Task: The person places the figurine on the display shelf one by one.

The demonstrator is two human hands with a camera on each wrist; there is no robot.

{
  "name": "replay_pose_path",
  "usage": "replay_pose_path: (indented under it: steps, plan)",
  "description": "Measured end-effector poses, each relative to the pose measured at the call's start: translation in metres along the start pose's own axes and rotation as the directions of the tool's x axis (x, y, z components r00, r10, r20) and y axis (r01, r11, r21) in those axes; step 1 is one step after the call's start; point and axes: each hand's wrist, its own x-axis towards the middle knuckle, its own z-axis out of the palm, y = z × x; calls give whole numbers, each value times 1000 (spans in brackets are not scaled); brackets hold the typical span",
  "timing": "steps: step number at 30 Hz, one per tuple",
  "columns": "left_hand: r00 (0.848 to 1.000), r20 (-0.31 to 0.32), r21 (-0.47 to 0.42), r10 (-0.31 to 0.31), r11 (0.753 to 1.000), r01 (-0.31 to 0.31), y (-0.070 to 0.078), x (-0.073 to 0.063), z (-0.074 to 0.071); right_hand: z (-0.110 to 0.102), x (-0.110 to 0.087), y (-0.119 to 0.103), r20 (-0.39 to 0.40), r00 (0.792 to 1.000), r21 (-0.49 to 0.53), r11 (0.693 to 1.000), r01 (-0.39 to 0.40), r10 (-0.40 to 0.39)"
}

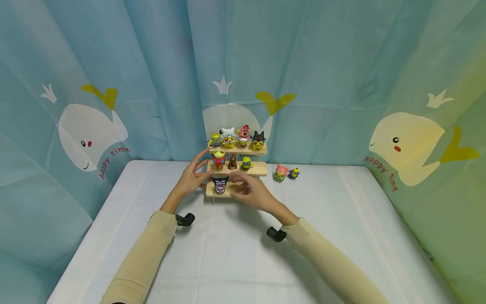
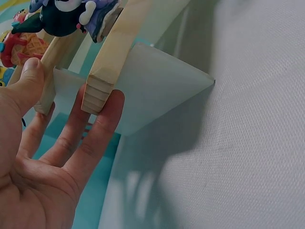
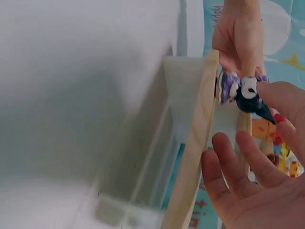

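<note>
A three-tier wooden display stand [image 1: 260, 168] stands against the curtain, with toy figurines on its planks. My left hand [image 1: 191, 179] holds its left end. In the left wrist view the thumb lies by the middle plank and the fingertips touch the plank ends. On the bottom plank [image 3: 202, 112] a black-and-purple figurine [image 1: 220, 185] stands upright near the left end. Just right of it is my right hand [image 1: 255, 193], fingers spread and loosely bent. In the right wrist view its thumb is close to the figurine's head; whether they touch, I cannot tell.
On the middle plank are a red-clad figurine [image 1: 219, 159], a brown rabbit [image 1: 232, 162] and a green-and-yellow one [image 1: 246, 163]. Several figurines, one pink [image 1: 244, 134], line the top. Another pink figurine [image 1: 280, 172] and a blue-and-yellow one [image 1: 294, 173] are on the white table [image 1: 322, 219].
</note>
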Motion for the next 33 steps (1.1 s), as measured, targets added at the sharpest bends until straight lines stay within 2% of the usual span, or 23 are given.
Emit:
replay_pose_path:
  steps: [16, 25, 33]
  plan:
    - [1000, 6, -43, -22, 999, 22, -3, 2, -2, -39, -40, 0, -34, 999, -68, 997, 30, -32]
    - [1000, 3, -41, -26, 999, 26, -1, 2, -2, -64, -62, 7, -92, 995, -136, 991, 15, -28]
    - [999, 1, -32, -35, 999, 35, -2, 1, -2, -96, -77, 10, -166, 985, -225, 974, 3, -41]
